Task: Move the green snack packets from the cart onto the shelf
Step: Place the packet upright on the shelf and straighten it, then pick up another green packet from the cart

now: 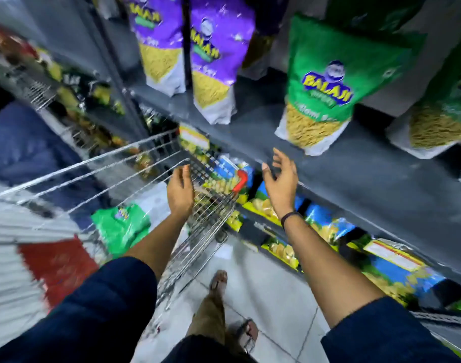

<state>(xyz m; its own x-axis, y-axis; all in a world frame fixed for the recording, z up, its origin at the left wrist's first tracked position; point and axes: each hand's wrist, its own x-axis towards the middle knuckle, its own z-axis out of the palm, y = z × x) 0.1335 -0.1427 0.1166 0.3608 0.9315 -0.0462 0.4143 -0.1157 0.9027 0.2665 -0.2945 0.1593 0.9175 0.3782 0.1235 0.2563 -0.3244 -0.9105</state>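
Dark sleeves nearest, both arms out. Left hand (180, 189) empty, fingers loosely spread over the cart (135, 163) rim; right hand (280, 183) empty, spread wide at the shelf (355, 174) edge. One green packet (120, 226) lies in the cart; another green packet (326, 85) stands on the shelf. Risks: packet snagging on cart wire, one-handed lift slipping, a new packet toppling the standing one.

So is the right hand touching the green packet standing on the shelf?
Apart. The head view shows the right hand open and empty, with bare grey shelf visible between its fingertips and the green packet.
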